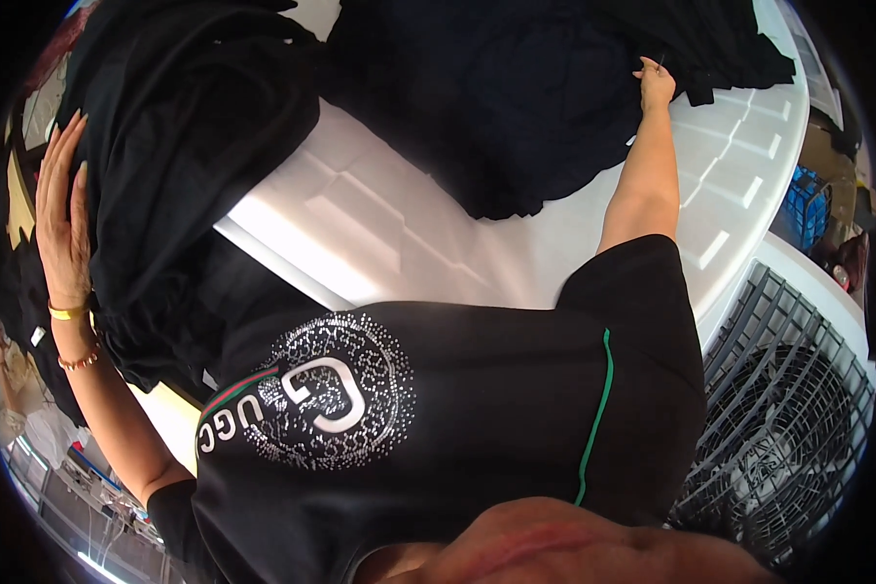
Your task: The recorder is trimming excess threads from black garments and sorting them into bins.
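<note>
My left hand (63,214) lies with its fingers stretched out along the outer side of a heap of black cloth (190,127) at the left. My right hand (657,86) reaches far out to the upper right, its fingers pinched together beside more black fabric. A thin dark thing shows at those fingertips, too small to name. Between the hands, a large dark navy-black cloth piece (516,107) is spread over the white table (360,214), its ragged near edge hanging toward me.
A floor fan (768,438) with a grid guard stands close at my right, below the table's rounded edge. Past the table at the right is a blue crate (804,206). More dark cloth hangs down at the left, and another person (5,370) is partly seen there.
</note>
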A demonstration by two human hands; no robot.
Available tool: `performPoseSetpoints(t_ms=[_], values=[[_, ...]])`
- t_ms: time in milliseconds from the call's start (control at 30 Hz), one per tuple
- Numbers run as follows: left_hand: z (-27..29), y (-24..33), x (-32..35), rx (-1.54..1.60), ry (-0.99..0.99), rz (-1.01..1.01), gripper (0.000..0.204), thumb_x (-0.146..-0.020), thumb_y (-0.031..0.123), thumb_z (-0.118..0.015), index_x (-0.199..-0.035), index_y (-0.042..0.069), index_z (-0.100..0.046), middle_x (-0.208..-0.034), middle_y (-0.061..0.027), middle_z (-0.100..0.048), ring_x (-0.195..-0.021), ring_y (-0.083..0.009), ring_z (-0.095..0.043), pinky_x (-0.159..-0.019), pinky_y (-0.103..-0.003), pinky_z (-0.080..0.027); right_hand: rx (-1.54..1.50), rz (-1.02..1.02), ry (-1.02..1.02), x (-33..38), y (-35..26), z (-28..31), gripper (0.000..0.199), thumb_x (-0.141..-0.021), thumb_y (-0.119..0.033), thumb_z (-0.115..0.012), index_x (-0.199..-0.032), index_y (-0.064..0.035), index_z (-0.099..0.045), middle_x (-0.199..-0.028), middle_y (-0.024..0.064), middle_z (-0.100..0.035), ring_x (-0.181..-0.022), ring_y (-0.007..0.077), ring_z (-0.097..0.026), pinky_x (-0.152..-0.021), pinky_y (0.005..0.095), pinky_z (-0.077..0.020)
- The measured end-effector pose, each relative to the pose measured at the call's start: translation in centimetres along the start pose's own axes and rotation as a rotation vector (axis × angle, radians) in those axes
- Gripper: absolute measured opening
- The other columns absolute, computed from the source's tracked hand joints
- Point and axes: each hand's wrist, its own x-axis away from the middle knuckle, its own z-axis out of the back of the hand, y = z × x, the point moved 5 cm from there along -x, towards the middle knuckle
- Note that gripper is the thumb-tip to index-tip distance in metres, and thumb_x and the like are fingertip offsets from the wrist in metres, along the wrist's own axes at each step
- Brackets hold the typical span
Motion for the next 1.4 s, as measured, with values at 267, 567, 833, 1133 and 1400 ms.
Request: performPoseSetpoints(t_ms=[267,567,833,1133,1400], values=[[-0.6,-0.4,-0.1,0.038,0.034,-0.032,0.036,-0.101,0.018,-0.042,-0.134,0.007,-0.052,-0.139,-0.0063,-0.051,-0.137,-0.0234,-0.038,-0.114,-0.037,-0.027,0.641,0.491,0.067,-2.2,2.4,2.3,0.03,-0.085,-0.023,-0.067,-0.105,-0.0006,-0.069,-0.081,0.0063,-0.068,-0.065,0.0152,-0.069,-0.051,0.0259,-0.0489],[-1.4,-1.6,0.9,-0.027,0.035,-0.054,0.039,-0.102,0.019,-0.037,-0.137,0.007,-0.049,-0.142,-0.0075,-0.049,-0.138,-0.0237,-0.037,-0.116,-0.04,-0.021,-0.01,-0.311,-0.144,1.8,0.2,0.5,0.022,-0.091,-0.021,-0.059,-0.101,-0.0019,-0.059,-0.077,0.0089,-0.071,-0.046,0.0098,-0.051,-0.041,0.0249,-0.0336],[-1.8,-2.0,0.8,0.023,0.034,-0.108,0.04,-0.102,0.017,-0.036,-0.137,0.005,-0.048,-0.142,-0.0084,-0.048,-0.138,-0.0263,-0.036,-0.115,-0.041,-0.024,-0.107,-0.164,-0.171,2.9,-1.1,-1.0,0.024,-0.092,-0.018,-0.06,-0.111,-0.007,-0.067,-0.101,0.0043,-0.068,-0.072,0.0128,-0.068,-0.045,0.0222,-0.0389],[-1.9,-1.4,0.9,-0.004,0.087,-0.131,0.04,-0.101,0.016,-0.036,-0.137,0.005,-0.048,-0.142,-0.0088,-0.049,-0.138,-0.0268,-0.038,-0.115,-0.042,-0.025,-0.045,-0.413,-0.081,0.7,1.6,-0.6,0.023,-0.088,-0.017,-0.061,-0.106,-0.0028,-0.064,-0.066,0.0056,-0.068,-0.048,0.011,-0.054,-0.04,0.0236,-0.0344],[-1.9,-0.7,1.2,-0.032,0.107,-0.082,0.039,-0.101,0.016,-0.037,-0.136,0.004,-0.049,-0.14,-0.0089,-0.05,-0.136,-0.0258,-0.04,-0.114,-0.04,-0.027,-0.285,-0.288,0.168,3.7,-6.2,2.7,0.037,-0.071,-0.029,-0.085,-0.067,-0.0105,-0.053,-0.054,-0.0042,-0.043,-0.043,0.0097,-0.043,-0.039,0.023,-0.0305]])
